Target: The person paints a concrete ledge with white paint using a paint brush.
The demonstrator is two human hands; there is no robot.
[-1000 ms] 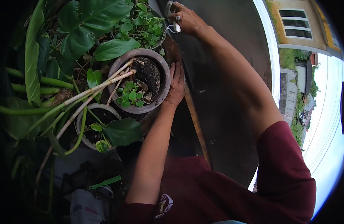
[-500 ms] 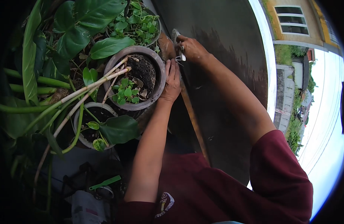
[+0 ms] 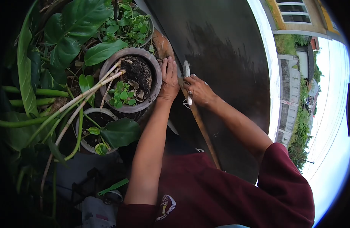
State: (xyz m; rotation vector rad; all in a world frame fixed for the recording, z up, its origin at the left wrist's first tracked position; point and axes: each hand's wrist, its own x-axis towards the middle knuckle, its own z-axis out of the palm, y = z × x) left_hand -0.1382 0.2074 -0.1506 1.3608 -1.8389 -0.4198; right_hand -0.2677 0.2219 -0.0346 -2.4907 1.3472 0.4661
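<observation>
My left hand (image 3: 169, 81) lies with fingers stretched out on the brown edging (image 3: 163, 43), right beside the rim of a round grey pot (image 3: 156, 66). That pot holds dark soil, thick cut stems and a small leafy plant (image 3: 123, 94). My right hand (image 3: 200, 91) is closed around a slim white tool (image 3: 186, 68), its kind unclear. One end sticks out above my fingers and the other below them. The tool is over the narrow brown strip (image 3: 199, 121) along the dark panel (image 3: 235, 91), which has darker, wet-looking streaks.
Large-leaved plants (image 3: 83, 22) crowd the left side. A smaller pot (image 3: 83, 142) stands below the grey one, and another leafy pot (image 3: 148, 28) above it. A green-handled item (image 3: 113, 187) lies lower left. Beyond the panel's white edge (image 3: 272, 76) are a wall and a building.
My right hand has moved with the white tool down along the brown strip, towards my body. The left hand stays by the pot, shifted slightly in view.
</observation>
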